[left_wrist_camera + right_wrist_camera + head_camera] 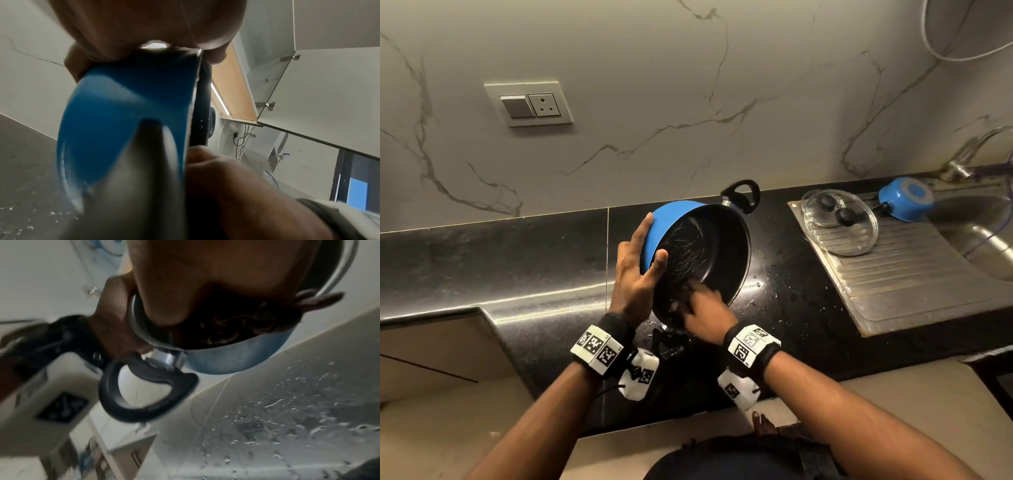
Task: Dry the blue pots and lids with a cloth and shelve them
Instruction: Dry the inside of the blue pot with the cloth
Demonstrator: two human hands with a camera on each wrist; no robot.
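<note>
blue on the outside and black inside, the pot point(698, 253) is held tilted above the dark counter point(517, 260), its mouth turned toward the person. the left hand point(635, 270) grips the rim: the thumb lies on the inner wall and the fingers spread along the blue outer side. the right hand point(702, 310) is inside the pot, low near the rim, fingers bent against the black surface. it is blurred there, so i cannot tell if it holds a cloth. one black loop handle point(743, 195) points up toward the wall, the other hangs at the bottom between the wrists.

water drops lie on the counter under and right of the pot. further right, on the steel drainboard point(914, 274), two glass lids point(840, 222) with black knobs lie overlapping. just beside them a small blue pot point(905, 198) stands upside down at the edge of the sink point(986, 236). a switch plate point(529, 104) sits on the marble wall.
</note>
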